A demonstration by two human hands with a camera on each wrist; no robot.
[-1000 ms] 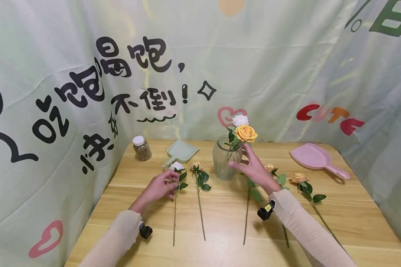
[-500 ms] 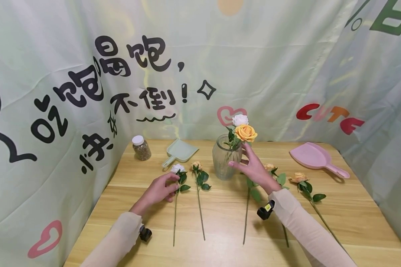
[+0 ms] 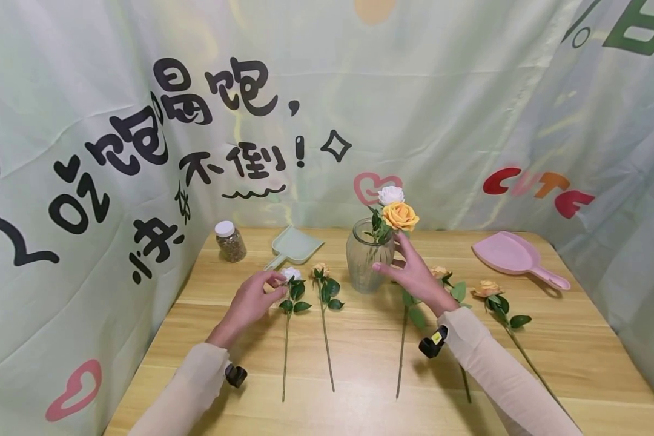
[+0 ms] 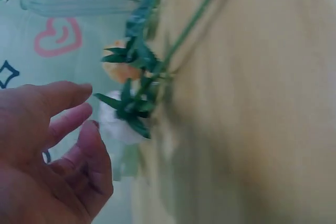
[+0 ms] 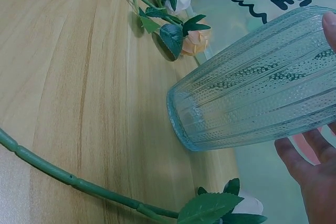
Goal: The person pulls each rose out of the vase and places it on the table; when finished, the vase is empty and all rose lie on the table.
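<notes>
My left hand hovers beside the bloom of a white rose lying on the table. In the left wrist view its fingers are loosely bent, with a gap between them and the white petals. My right hand holds the ribbed glass vase, thumb on the near side and fingers round the right side. The vase stands upright in the head view. Inside it are an orange rose and another white rose, both leaning right over the rim. The right wrist view shows the vase's lower glass.
A peach rose lies right of the loose white one. More roses, including a peach one, lie under and beyond my right arm. Behind stand a white-lidded jar, a grey-green dustpan and a pink dustpan.
My left hand has come off the white rose's stem and moved slightly up and left, uncovering its leaves. The bloom has shifted a little. My right hand stays on the vase.
</notes>
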